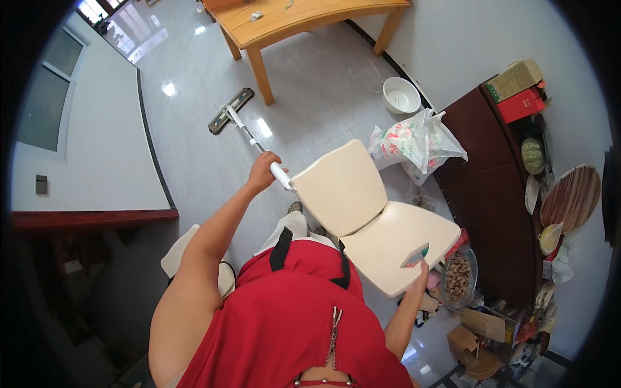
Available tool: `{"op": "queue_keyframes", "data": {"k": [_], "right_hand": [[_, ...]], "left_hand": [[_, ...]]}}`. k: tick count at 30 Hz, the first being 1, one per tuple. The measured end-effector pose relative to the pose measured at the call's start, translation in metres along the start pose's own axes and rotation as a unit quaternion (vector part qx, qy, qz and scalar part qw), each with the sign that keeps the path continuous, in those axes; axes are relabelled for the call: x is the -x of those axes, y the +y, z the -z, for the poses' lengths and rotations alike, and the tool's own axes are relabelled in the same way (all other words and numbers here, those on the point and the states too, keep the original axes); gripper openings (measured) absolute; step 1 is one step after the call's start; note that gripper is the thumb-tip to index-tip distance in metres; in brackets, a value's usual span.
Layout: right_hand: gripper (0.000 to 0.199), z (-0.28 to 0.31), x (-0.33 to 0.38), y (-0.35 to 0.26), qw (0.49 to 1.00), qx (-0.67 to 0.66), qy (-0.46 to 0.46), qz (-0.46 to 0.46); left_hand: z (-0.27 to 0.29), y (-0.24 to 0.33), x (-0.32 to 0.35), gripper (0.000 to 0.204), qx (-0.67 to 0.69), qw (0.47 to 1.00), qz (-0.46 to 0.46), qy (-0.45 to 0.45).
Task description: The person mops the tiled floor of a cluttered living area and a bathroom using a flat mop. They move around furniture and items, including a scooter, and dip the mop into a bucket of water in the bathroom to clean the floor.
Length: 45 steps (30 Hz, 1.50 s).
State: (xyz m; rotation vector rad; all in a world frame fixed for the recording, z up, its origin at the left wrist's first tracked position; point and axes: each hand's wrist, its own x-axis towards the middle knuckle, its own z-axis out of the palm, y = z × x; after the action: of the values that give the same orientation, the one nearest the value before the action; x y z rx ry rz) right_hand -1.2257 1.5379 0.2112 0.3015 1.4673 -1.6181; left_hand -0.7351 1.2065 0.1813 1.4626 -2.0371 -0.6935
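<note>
My left hand [264, 169], reaching forward, is closed round the white grip of a flat mop [279, 174]. The mop's pole slants away to the far left, where its wide grey head [231, 111] rests on the tiled floor. A cream plastic chair [339, 184] stands to the right of the mop, close in front of me. My right hand [419, 277] grips the nearer panel of the chair at its cut-out handle slot; some of the fingers are hidden by the panel. The mop's grip end lies right beside the chair's left edge in view.
A wooden table [310, 24] stands ahead. Along the right are a white basin [401, 96], plastic sacks [420, 142], a dark red cabinet [485, 187], a bowl of brown pieces [458, 278] and cardboard boxes [462, 337]. Another cream chair [176, 253] is at my left.
</note>
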Motion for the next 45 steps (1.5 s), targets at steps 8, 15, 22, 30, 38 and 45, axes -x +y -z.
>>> {"op": "queue_keyframes", "data": {"k": [8,15,22,30,38,45], "right_hand": [[0.057,0.144,0.017,-0.031,0.923,0.282,0.202,0.167],[0.043,-0.175,0.071,-0.058,0.814,0.492,-0.138,0.278],[0.046,-0.415,0.183,0.022,0.541,0.695,-0.394,0.262],[0.060,-0.473,0.172,0.097,0.410,0.803,-0.417,0.114],[0.061,-0.535,0.138,0.202,0.436,0.798,-0.403,0.104],[0.061,-0.523,0.140,0.126,0.475,0.786,-0.390,0.067]], "left_hand": [[-0.031,0.010,-0.007,0.033,-0.014,0.999,-0.017,0.027],[-0.021,0.032,-0.018,0.034,-0.062,0.992,-0.111,0.018],[0.022,0.057,-0.061,0.017,0.087,0.970,-0.200,-0.108],[0.036,-0.058,-0.067,0.014,0.044,0.939,-0.267,-0.210],[0.069,-0.237,-0.108,0.042,-0.080,0.979,-0.065,-0.178],[0.039,-0.250,-0.155,0.026,-0.112,0.937,-0.098,-0.315]]}}
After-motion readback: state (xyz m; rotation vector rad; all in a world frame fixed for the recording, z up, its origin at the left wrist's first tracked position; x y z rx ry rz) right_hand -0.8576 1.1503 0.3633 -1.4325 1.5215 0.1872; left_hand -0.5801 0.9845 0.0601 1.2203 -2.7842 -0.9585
